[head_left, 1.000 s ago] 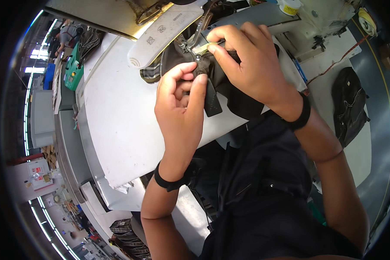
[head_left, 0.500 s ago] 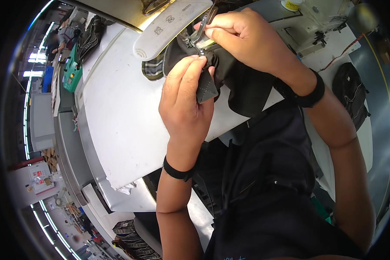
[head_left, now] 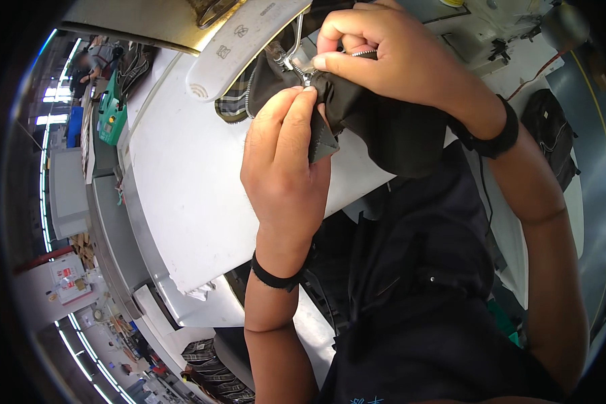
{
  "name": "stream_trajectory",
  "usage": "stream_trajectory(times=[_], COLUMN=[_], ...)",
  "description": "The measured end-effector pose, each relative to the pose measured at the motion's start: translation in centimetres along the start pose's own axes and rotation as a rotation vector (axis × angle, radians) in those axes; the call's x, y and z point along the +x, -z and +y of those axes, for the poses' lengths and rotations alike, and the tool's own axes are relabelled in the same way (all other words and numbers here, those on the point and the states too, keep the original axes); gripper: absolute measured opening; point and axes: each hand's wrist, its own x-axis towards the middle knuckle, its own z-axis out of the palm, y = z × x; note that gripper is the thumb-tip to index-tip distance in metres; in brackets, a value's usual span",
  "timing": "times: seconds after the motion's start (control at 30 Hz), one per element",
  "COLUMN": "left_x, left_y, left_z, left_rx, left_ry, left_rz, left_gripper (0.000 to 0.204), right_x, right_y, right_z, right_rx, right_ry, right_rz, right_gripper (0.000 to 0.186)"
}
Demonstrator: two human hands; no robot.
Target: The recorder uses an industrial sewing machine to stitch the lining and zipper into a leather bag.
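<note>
A dark piece of fabric with a zipper lies under the needle area of a white sewing machine at the top. My left hand pinches the fabric's near edge, fingers pointing up toward the presser foot. My right hand grips the bunched fabric and the zipper tape just right of the presser foot. A patch of plaid lining shows at the fabric's left end. The needle itself is hidden behind my fingers.
The white table runs from the machine down to the left. Another black bag or garment lies on the grey surface at right. A green object stands at far left, and another person works behind it.
The view has shifted closer to the machine. Both hands have moved up toward the presser foot with the fabric, and my left fingers now reach its near edge.
</note>
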Motion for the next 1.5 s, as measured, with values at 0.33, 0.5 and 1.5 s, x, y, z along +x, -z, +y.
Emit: stream_trajectory(times=[0.33, 0.5, 1.5], left_x=[-1.3, -0.7, 0.3], left_y=[-0.9, -0.4, 0.6], left_z=[-1.5, -1.2, 0.5], left_rx=[-0.115, -0.011, 0.065], left_ry=[0.039, -0.015, 0.056], left_rz=[0.04, -0.002, -0.129], left_gripper=[0.039, 0.039, 0.047], right_x=[0.1, -0.4, 1.0], right_y=[0.4, 1.0, -0.7], right_z=[-0.3, -0.1, 2.4], right_rx=[-0.118, -0.104, 0.257], right_ry=[0.051, 0.084, -0.148], right_rz=[-0.057, -0.094, -0.097], right_gripper=[0.019, 0.015, 0.016])
